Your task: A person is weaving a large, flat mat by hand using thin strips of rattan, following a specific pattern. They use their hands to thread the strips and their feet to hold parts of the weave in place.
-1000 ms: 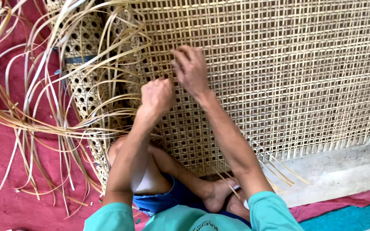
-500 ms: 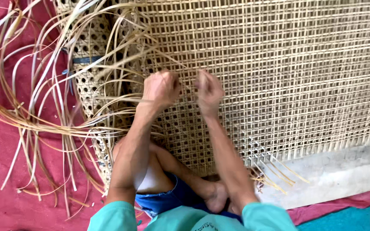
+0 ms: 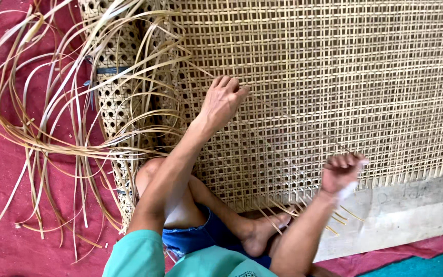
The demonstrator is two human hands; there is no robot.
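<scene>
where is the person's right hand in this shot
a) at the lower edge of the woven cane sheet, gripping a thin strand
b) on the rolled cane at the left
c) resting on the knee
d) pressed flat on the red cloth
a: the right hand pinches a thin cane strand by the lower edge of the woven cane sheet, and the strand runs taut up to the left hand.

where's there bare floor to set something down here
Bare red mat lies bottom left, below the loose cane strands, and the grey slab is free bottom right. Crowded: the strands beside the rolled webbing.
</scene>
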